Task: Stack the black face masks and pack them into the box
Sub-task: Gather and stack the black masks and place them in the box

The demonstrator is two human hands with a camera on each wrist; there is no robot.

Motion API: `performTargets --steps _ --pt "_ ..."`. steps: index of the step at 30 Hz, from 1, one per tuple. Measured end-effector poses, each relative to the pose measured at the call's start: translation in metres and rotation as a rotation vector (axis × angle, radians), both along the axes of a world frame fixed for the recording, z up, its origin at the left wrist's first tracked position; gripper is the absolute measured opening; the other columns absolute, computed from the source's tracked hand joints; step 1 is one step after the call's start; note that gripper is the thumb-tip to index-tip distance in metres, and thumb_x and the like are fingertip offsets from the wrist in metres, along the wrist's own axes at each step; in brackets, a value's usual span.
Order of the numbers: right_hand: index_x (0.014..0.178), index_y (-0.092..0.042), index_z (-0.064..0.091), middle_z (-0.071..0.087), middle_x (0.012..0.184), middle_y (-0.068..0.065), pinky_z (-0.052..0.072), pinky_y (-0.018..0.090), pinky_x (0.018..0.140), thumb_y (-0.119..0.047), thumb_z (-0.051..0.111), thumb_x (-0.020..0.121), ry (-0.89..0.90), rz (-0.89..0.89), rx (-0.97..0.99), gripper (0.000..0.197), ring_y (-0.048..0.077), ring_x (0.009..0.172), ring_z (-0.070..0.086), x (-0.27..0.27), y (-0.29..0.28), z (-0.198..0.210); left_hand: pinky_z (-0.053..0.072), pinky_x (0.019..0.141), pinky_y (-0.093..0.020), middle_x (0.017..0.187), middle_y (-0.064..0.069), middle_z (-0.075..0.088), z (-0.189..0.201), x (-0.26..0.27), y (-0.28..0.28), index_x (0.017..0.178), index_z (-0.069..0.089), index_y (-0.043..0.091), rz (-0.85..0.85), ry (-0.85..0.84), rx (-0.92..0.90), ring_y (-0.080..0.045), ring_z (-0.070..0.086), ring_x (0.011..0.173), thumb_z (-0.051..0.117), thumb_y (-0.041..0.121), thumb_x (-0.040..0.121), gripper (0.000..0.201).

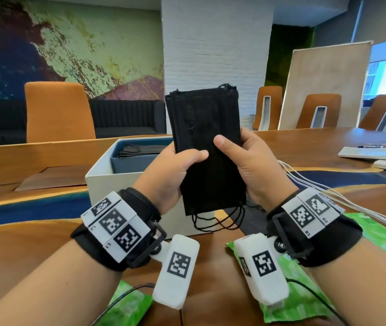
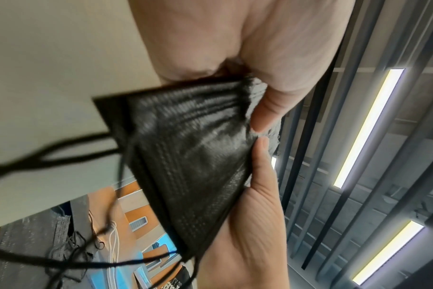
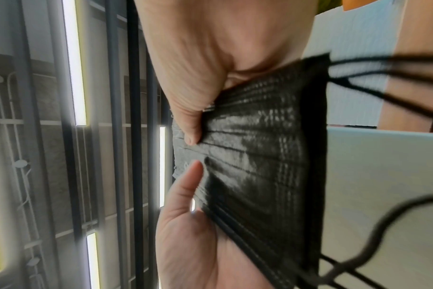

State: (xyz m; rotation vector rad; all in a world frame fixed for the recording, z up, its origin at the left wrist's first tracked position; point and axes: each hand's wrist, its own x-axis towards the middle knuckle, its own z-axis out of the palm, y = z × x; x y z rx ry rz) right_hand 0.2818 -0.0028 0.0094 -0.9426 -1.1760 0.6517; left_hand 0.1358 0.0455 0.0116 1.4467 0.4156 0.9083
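Note:
A stack of black face masks (image 1: 207, 147) stands upright in front of me, held above the table by both hands. My left hand (image 1: 175, 168) grips its left edge, thumb across the front. My right hand (image 1: 246, 161) grips the right edge, thumb on the front too. Black ear loops (image 1: 218, 220) dangle below the stack. Behind the hands sits the white box (image 1: 107, 182), open, with more black masks (image 1: 130, 150) lying inside. The left wrist view shows the stack (image 2: 193, 162) pinched between both thumbs; the right wrist view shows the stack (image 3: 265, 166) the same way.
Green plastic wrappers (image 1: 298, 300) lie on the wooden table (image 1: 22, 243) near my wrists. White cables (image 1: 328, 196) run off to the right. White trays with pens (image 1: 373, 152) sit at the far right. Orange chairs (image 1: 58, 111) stand behind the table.

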Motion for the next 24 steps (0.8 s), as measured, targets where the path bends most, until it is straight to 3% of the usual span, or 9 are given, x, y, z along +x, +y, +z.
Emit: performTargets --steps 4,7,9,11,14,16,18,20,24 --pt "0.104 -0.019 0.058 0.069 0.105 0.005 0.056 0.042 0.088 -0.013 0.060 0.090 0.032 0.030 0.087 0.016 0.023 0.103 0.067 -0.003 -0.004 0.004 0.057 0.082 -0.034 0.107 -0.002 0.070 -0.004 0.004 -0.007 0.112 0.057 0.023 -0.058 0.091 0.038 -0.019 0.066 0.102 0.054 0.021 0.092 0.020" --pt "0.100 -0.014 0.058 0.069 0.096 0.006 0.058 0.035 0.080 -0.024 0.057 0.093 -0.087 -0.047 0.027 0.012 0.021 0.091 0.069 0.003 -0.007 0.013 0.054 0.085 -0.034 0.106 -0.001 0.069 -0.004 0.008 -0.005 0.106 0.058 0.024 0.020 0.081 0.011 -0.018 0.065 0.102 0.049 0.018 0.097 0.014" --pt "0.096 -0.012 0.055 0.061 0.076 0.003 0.051 0.027 0.061 -0.039 0.052 0.094 -0.250 -0.167 -0.104 0.028 0.015 0.065 0.061 0.020 -0.012 0.022 0.053 0.087 -0.037 0.106 -0.002 0.069 0.000 0.007 0.000 0.107 0.058 0.022 0.064 0.064 -0.009 -0.019 0.065 0.102 0.048 0.017 0.098 0.014" --pt "0.094 -0.013 0.055 0.052 0.067 -0.002 0.041 0.023 0.055 -0.046 0.050 0.094 -0.283 -0.303 -0.257 0.033 0.010 0.057 0.048 0.046 -0.016 0.031 0.054 0.086 -0.040 0.108 -0.005 0.070 0.006 0.003 0.005 0.111 0.058 0.018 0.094 0.042 -0.038 -0.021 0.066 0.102 0.050 0.017 0.097 0.016" --pt "0.093 -0.013 0.055 0.044 0.068 -0.002 0.034 0.022 0.059 -0.041 0.052 0.094 -0.187 -0.309 -0.530 0.029 0.011 0.060 0.040 0.083 -0.026 0.043 0.057 0.077 -0.033 0.109 -0.006 0.070 0.013 -0.002 0.010 0.116 0.058 0.014 0.095 -0.004 -0.057 -0.020 0.067 0.100 0.050 0.014 0.097 0.021" --pt "0.085 -0.015 0.054 0.043 0.071 -0.001 0.033 0.023 0.063 -0.039 0.052 0.094 -0.240 -0.271 -0.744 0.025 0.012 0.063 0.039 0.100 -0.028 0.044 0.056 0.078 -0.032 0.108 -0.003 0.071 0.015 -0.005 0.011 0.117 0.058 0.016 0.087 0.000 -0.039 -0.018 0.067 0.099 0.051 0.015 0.097 0.022" --pt "0.085 -0.015 0.055 0.049 0.076 0.001 0.037 0.026 0.066 -0.039 0.052 0.094 -0.372 -0.285 -0.970 0.026 0.013 0.067 0.045 0.113 -0.022 0.035 0.054 0.083 -0.035 0.106 -0.001 0.070 0.016 -0.005 0.011 0.113 0.059 0.019 0.100 0.017 -0.034 -0.018 0.067 0.098 0.053 0.016 0.095 0.018" --pt "0.086 -0.013 0.056 0.052 0.076 0.003 0.040 0.024 0.061 -0.039 0.055 0.094 -0.513 -0.288 -1.151 0.027 0.014 0.065 0.049 0.117 -0.016 0.021 0.053 0.087 -0.039 0.106 -0.002 0.070 0.016 -0.006 0.009 0.110 0.059 0.021 0.100 0.035 -0.042 -0.020 0.067 0.099 0.055 0.017 0.095 0.016" --pt "0.084 -0.011 0.064 0.063 0.079 0.002 0.045 0.022 0.058 -0.037 0.065 0.088 -0.822 -0.339 -1.373 0.026 0.014 0.067 0.056 0.118 -0.016 0.000 0.051 0.093 -0.047 0.110 -0.006 0.070 0.017 -0.007 0.006 0.118 0.059 0.018 0.065 0.064 -0.037 -0.025 0.066 0.103 0.055 0.016 0.094 0.023"
